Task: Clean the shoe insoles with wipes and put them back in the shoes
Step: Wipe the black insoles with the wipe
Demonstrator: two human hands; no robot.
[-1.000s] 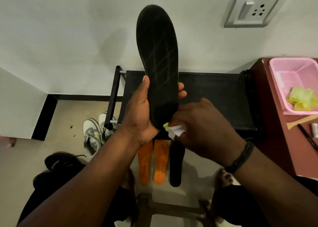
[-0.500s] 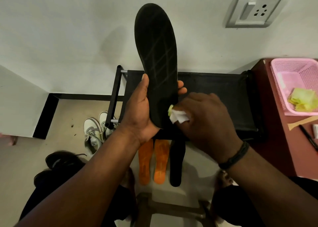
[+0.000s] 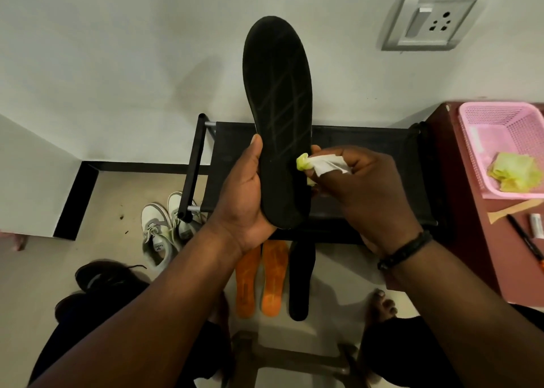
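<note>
the black insole [image 3: 278,117] stands upright in front of the wall, long axis running near to far, heel end down. the left hand [image 3: 245,193] wraps its lower part, thumb on the left edge and fingers behind. the right hand [image 3: 362,187] pinches a crumpled wipe [image 3: 319,164] touching the insole's right edge just above the heel, so it is the nearer hand for wiping, and most of the length lies farther up. 3 more insoles [image 3: 273,278] lie on the floor below.

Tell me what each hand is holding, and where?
The left hand grips the black insole by its lower heel end, standing it upright. The right hand pinches a bunched wipe in its fingertips, against the insole's right edge.
</note>
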